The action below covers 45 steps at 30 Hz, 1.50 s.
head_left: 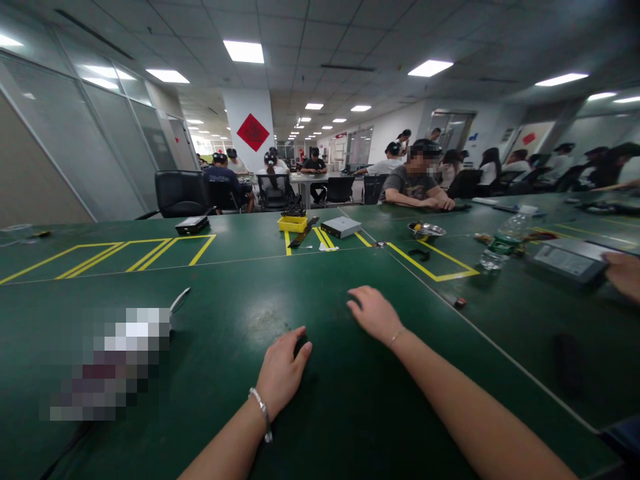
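Observation:
My left hand, with a silver bracelet at the wrist, is low over the green table. Its thumb stands apart from the fingers, and nothing shows between them. Farther forward and to the right, my right hand points leftward, thumb and fingers apart, also holding nothing. A thin bracelet circles that wrist. Whether either palm touches the tabletop is hard to tell. Left of my left hand lies a pixel-blurred object with a pale loop and a dark cord; its kind is hidden.
Ahead are a yellow bin holding dark items, a flat grey box and a metal bowl. Rightward stand a water bottle and a grey metal box by another person's hand. A person sits across.

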### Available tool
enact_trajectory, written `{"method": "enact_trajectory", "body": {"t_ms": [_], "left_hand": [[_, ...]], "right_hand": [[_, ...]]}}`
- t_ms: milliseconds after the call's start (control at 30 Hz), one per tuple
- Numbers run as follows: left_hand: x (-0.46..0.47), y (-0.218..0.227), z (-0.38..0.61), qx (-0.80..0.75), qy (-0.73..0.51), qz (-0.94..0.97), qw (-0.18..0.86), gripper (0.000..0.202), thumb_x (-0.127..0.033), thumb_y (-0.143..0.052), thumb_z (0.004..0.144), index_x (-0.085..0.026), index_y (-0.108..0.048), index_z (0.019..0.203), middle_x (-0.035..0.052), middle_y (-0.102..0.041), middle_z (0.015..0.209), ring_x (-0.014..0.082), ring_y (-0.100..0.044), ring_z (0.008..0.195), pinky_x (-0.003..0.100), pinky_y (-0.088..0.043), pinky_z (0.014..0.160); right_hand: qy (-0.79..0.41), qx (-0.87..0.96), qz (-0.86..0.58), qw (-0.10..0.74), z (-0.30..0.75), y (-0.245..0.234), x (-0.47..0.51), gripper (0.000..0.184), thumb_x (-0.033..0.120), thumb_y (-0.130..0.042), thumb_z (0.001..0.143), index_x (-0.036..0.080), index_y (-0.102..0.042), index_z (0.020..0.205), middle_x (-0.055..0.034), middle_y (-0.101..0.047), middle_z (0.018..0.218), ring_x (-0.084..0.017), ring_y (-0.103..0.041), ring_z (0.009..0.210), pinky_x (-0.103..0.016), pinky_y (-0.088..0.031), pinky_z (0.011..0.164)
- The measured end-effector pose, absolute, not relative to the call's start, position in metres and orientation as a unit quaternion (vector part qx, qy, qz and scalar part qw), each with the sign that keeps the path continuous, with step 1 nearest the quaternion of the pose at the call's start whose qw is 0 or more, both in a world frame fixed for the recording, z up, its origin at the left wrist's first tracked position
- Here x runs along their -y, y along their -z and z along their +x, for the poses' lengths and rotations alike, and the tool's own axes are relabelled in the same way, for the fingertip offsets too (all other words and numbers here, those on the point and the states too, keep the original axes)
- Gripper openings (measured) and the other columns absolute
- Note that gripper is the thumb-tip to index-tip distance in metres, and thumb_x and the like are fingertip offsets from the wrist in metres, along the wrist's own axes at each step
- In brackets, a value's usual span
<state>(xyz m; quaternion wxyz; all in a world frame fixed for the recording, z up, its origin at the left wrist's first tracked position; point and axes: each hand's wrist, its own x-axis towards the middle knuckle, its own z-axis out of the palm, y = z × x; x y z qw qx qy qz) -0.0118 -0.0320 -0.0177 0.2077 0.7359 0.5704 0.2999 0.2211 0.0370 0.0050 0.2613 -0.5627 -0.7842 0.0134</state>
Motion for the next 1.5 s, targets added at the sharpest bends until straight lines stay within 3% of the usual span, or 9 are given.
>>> {"method": "enact_trajectory", "body": {"t_ms": [133, 267, 367, 567, 833, 1000, 1100, 1333, 1500], "left_hand": [[0.034, 0.013, -0.011, -0.575, -0.300, 0.732, 0.211, 0.037, -0.038, -0.039, 0.082, -0.020, -0.054, 0.110, 0.0066, -0.060, 0.110, 0.0201, -0.052, 0.105, 0.036, -0.037, 0.092], [0.035, 0.012, -0.010, -0.571, -0.294, 0.736, 0.213, 0.035, -0.038, -0.039, 0.082, -0.020, -0.055, 0.108, 0.0063, -0.060, 0.109, 0.0203, -0.052, 0.104, 0.037, -0.036, 0.092], [0.035, 0.011, -0.010, -0.570, -0.292, 0.739, 0.209, 0.035, -0.037, -0.039, 0.082, -0.020, -0.056, 0.107, 0.0066, -0.060, 0.108, 0.0203, -0.053, 0.104, 0.037, -0.036, 0.092], [0.036, 0.010, -0.009, -0.575, -0.282, 0.740, 0.208, 0.034, -0.036, -0.041, 0.081, -0.021, -0.056, 0.106, 0.0065, -0.060, 0.108, 0.0207, -0.052, 0.104, 0.037, -0.037, 0.091], [0.034, 0.012, -0.011, -0.575, -0.274, 0.743, 0.207, 0.035, -0.038, -0.039, 0.081, -0.021, -0.055, 0.107, 0.0056, -0.060, 0.109, 0.0198, -0.051, 0.104, 0.035, -0.036, 0.091], [0.034, 0.012, -0.011, -0.578, -0.272, 0.740, 0.211, 0.035, -0.038, -0.040, 0.081, -0.020, -0.056, 0.106, 0.0065, -0.060, 0.109, 0.0208, -0.051, 0.105, 0.036, -0.036, 0.092], [0.033, 0.013, -0.011, -0.576, -0.282, 0.737, 0.212, 0.034, -0.037, -0.040, 0.081, -0.021, -0.056, 0.106, 0.0058, -0.060, 0.108, 0.0210, -0.051, 0.104, 0.038, -0.036, 0.092], [0.035, 0.012, -0.008, -0.574, -0.320, 0.708, 0.259, 0.037, -0.034, -0.052, 0.073, -0.021, -0.052, 0.107, 0.0047, -0.063, 0.098, 0.0202, -0.056, 0.095, 0.036, -0.040, 0.085], [0.037, 0.011, -0.003, -0.553, -0.342, 0.691, 0.317, 0.029, -0.030, -0.053, 0.071, -0.020, -0.051, 0.099, 0.0006, -0.064, 0.077, 0.0155, -0.060, 0.072, 0.027, -0.044, 0.068]], "right_hand": [[0.120, 0.540, -0.804, 0.217, 0.322, -0.018, -0.055, 0.044, 0.039, -0.041, 0.079, 0.008, -0.054, 0.108, -0.0233, -0.049, 0.106, -0.033, -0.045, 0.102, -0.046, -0.038, 0.080], [0.034, 0.365, -0.912, 0.185, 0.385, -0.004, -0.054, 0.065, 0.054, -0.039, 0.074, 0.005, -0.047, 0.115, -0.0275, -0.044, 0.111, -0.039, -0.045, 0.102, -0.049, -0.040, 0.072], [-0.012, 0.331, -0.926, 0.179, 0.399, 0.009, -0.056, 0.064, 0.052, -0.040, 0.074, 0.006, -0.044, 0.119, -0.0278, -0.044, 0.112, -0.039, -0.046, 0.102, -0.048, -0.041, 0.073], [-0.008, 0.383, -0.911, 0.152, 0.402, 0.014, -0.063, 0.044, 0.026, -0.031, 0.080, 0.004, -0.051, 0.113, -0.0262, -0.050, 0.107, -0.033, -0.051, 0.097, -0.042, -0.042, 0.074], [0.002, 0.453, -0.885, 0.104, 0.396, 0.010, -0.059, 0.040, 0.019, -0.029, 0.080, 0.013, -0.060, 0.105, -0.0212, -0.050, 0.105, -0.031, -0.051, 0.096, -0.041, -0.042, 0.072], [0.024, 0.454, -0.881, 0.127, 0.380, 0.001, -0.056, 0.040, 0.023, -0.029, 0.082, 0.013, -0.059, 0.107, -0.0210, -0.050, 0.106, -0.029, -0.051, 0.094, -0.037, -0.041, 0.072], [0.019, 0.492, -0.855, 0.164, 0.352, -0.010, -0.059, 0.036, 0.028, -0.033, 0.082, 0.014, -0.062, 0.099, -0.0158, -0.055, 0.098, -0.023, -0.055, 0.083, -0.032, -0.041, 0.067], [-0.223, 0.670, -0.652, 0.277, 0.221, -0.017, -0.040, 0.020, 0.030, -0.046, 0.075, 0.017, -0.061, 0.078, -0.0021, -0.061, 0.072, -0.012, -0.053, 0.064, -0.022, -0.037, 0.057], [-0.325, 0.734, -0.530, 0.272, 0.144, 0.001, 0.002, 0.014, 0.027, -0.049, 0.073, 0.016, -0.059, 0.073, -0.0006, -0.061, 0.066, -0.009, -0.051, 0.057, -0.020, -0.035, 0.052]]}}
